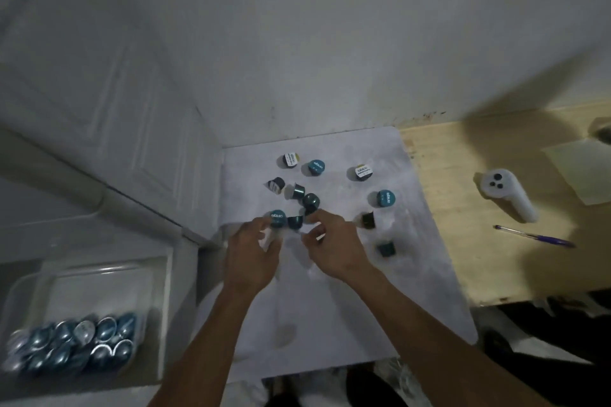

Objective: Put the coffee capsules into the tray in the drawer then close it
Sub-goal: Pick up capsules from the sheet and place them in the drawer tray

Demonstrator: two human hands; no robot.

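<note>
You have eleven loose coffee capsules (386, 198) on the white board (330, 307) — more fill the tray (99, 274) in the open drawer (168, 307). Your left hand (251, 251) pinches a teal-lidded one; your right hand (330, 248) curls — grip unclear.

Capsule lids (386, 198) carry print too blurred to read.

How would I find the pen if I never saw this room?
Look at the wooden desk right of the white mat. Below the white remote-like controller lies the pen, alone on the wood. It is the only long, thin, purple thing there.
</note>
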